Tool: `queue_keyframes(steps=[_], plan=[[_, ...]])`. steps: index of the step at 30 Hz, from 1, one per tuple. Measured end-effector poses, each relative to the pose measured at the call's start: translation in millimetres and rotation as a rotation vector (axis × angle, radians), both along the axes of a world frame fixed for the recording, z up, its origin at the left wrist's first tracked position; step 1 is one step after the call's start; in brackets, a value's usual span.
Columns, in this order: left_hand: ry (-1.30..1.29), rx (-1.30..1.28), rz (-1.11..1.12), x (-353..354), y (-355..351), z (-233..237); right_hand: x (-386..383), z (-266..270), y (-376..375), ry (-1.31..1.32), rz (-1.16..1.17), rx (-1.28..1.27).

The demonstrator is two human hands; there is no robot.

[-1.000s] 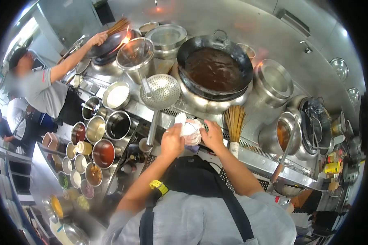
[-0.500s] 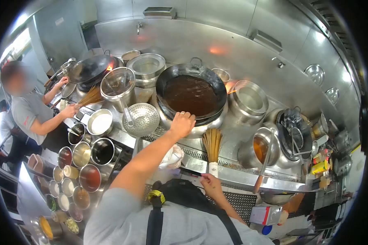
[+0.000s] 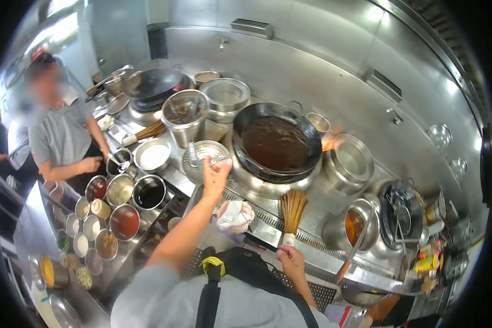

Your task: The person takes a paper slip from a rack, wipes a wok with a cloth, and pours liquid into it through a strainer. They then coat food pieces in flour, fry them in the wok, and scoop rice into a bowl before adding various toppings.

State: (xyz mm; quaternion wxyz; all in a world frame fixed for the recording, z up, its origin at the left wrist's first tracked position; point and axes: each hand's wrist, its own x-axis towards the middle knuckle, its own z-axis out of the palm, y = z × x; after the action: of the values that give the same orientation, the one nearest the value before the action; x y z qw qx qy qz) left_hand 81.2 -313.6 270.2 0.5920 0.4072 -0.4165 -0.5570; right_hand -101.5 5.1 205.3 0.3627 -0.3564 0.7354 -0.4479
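My left hand [image 3: 217, 174] is raised with its fingers apart, holding nothing. It overlaps the perforated skimmer [image 3: 194, 170] and sits just left of the wok [image 3: 240, 154] of dark liquid. Low at the stove's front edge, my right hand [image 3: 291, 259] has its fingers closed at the end of a dark lever [image 3: 261, 243]. A bamboo wok brush [image 3: 294, 210] lies just above that hand, its wrapped handle end close to the fingers. Between my arms a crumpled cloth [image 3: 235, 216] rests at the stove edge.
Several sauce pots, one with red sauce [image 3: 124, 221], stand at left near a co-worker [image 3: 65, 131]. A strainer [image 3: 186, 106] sits over a pot. To the right are a lidded-looking steel pot [image 3: 349, 158], an amber-liquid pot [image 3: 355, 227] and a second wok [image 3: 402, 213].
My left hand has left the wok's near rim and moved left over the skimmer. The view has turned left. The co-worker's hands have moved from the far wok and brush to the pots.
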Motion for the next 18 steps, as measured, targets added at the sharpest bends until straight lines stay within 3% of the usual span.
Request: queue_keyframes(steps=[1,4,8,9,11,13,15,18], plan=[[0.044,0.04,0.038,17.4,-8.7,-8.5,1.5,-0.4,-8.3,-0.028,0.06,-0.023],[0.255,0.076,0.151,65.2,-10.4,23.4,15.7,3.5,-43.1,-0.07,0.277,-0.062],[0.184,0.044,0.19,148.7,-44.4,-8.9,57.4,26.0,-91.7,-0.004,0.548,-0.068],[0.137,0.124,0.203,164.9,-27.7,16.7,72.3,35.7,-98.5,-0.02,0.612,-0.1],[0.069,0.179,0.179,200.2,-4.1,23.2,100.1,41.1,-109.9,-0.035,0.718,-0.164],[-0.006,0.105,0.099,227.8,32.2,4.4,125.0,39.9,-114.9,-0.026,0.803,-0.207],[0.09,0.112,0.06,230.4,106.1,17.1,150.8,51.3,-111.1,0.019,0.891,-0.153],[0.082,0.183,-0.136,253.7,176.9,-46.4,181.0,41.5,-110.5,-0.136,1.024,0.022]])
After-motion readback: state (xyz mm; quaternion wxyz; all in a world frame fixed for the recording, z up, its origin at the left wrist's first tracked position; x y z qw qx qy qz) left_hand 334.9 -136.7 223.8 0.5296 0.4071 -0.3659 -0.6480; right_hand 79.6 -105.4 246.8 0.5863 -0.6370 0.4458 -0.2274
